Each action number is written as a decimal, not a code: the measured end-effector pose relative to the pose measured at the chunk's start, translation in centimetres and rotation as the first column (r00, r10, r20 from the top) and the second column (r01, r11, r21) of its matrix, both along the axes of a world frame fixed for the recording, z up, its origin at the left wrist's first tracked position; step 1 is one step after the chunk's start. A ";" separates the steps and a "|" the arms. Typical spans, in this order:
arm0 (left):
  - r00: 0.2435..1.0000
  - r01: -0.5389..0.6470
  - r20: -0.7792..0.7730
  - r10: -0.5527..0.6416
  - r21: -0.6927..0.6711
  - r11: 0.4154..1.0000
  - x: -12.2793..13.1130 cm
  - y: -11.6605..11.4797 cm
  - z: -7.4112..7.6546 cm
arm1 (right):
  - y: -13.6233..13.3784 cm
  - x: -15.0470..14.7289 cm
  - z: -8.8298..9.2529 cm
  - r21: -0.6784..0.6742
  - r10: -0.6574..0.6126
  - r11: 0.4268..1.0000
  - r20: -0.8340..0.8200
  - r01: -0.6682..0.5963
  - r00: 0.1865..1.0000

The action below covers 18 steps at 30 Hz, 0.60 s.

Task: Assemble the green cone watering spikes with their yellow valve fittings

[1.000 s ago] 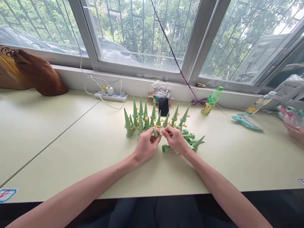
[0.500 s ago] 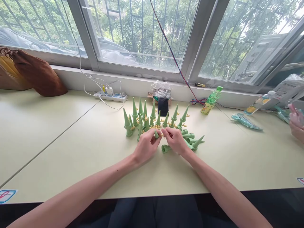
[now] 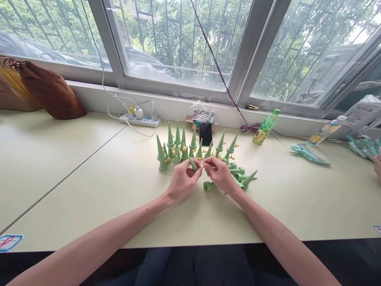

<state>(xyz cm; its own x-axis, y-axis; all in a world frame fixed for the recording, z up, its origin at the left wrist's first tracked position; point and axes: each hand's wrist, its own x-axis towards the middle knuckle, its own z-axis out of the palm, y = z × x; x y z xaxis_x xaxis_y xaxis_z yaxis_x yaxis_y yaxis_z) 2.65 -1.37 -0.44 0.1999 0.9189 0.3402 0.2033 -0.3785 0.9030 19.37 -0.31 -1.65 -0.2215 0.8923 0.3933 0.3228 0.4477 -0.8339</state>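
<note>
My left hand (image 3: 183, 180) is closed around a green plastic watering spike (image 3: 193, 164), its pointed end tilted up and to the left. Between the fingertips of both hands is a small yellow valve piece (image 3: 201, 166), pinched by my right hand (image 3: 220, 174); the fingers partly cover where it meets the spike. Beyond my hands stand several upright green spikes (image 3: 161, 159), many with yellow valves sticking out of their sides. Beside my right wrist, more green spikes (image 3: 209, 186) lie in a loose pile, one showing its open round end.
A dark phone (image 3: 205, 134) lies behind the spikes, near crumpled clear plastic (image 3: 203, 112). A power strip (image 3: 143, 120) with white cables is at back left. A green bottle (image 3: 266, 127) and a teal packet (image 3: 309, 154) are on the right. Another person's hand (image 3: 377, 165) shows at the right edge.
The spike in my left hand has tipped further left and shows more of its length. My hands stay close together. The other person's hand has shifted toward the right edge.
</note>
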 end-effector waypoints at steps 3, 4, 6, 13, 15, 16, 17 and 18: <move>1.000 0.003 -0.011 -0.003 0.015 1.000 0.0 0.0 -0.2 | 0.0 0.0 0.0 -0.047 -0.001 0.999 0.005 0.001 1.000; 1.000 0.004 -0.017 -0.003 0.025 1.000 0.0 0.1 -0.3 | 0.0 0.1 0.0 -0.054 -0.001 0.999 0.010 0.002 1.000; 0.999 0.000 -0.034 0.002 0.054 0.999 0.0 0.1 -0.5 | 0.1 0.1 0.0 -0.059 -0.002 0.998 0.023 0.003 1.000; 0.992 -0.008 -0.123 0.034 0.208 0.978 0.0 0.2 -1.4 | 0.3 0.3 0.0 0.022 -0.050 0.999 0.097 0.048 0.994; 0.990 0.004 -0.136 0.030 0.247 0.969 -0.1 0.2 -1.5 | 0.3 0.3 0.0 0.051 -0.067 0.997 0.115 0.062 0.991; 0.990 0.010 -0.140 0.029 0.266 0.964 -0.1 0.3 -1.5 | 0.3 0.3 0.0 0.059 -0.072 0.996 0.120 0.065 0.990; 0.989 0.014 -0.144 0.028 0.285 0.958 -0.1 0.3 -1.6 | 0.3 0.3 0.0 0.063 -0.075 0.996 0.123 0.067 0.990; 0.988 0.017 -0.151 0.030 0.304 0.952 -0.1 0.4 -1.6 | 0.3 0.3 0.0 0.066 -0.077 0.995 0.125 0.069 0.989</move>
<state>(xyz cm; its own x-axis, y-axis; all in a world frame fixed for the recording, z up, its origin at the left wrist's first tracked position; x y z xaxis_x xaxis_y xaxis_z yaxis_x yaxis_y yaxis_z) 2.55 -1.01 -2.08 0.2656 0.7780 0.5693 0.3326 -0.6282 0.7034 19.65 -0.03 -1.60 -0.2082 0.8832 0.4203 0.4580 0.4677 -0.7559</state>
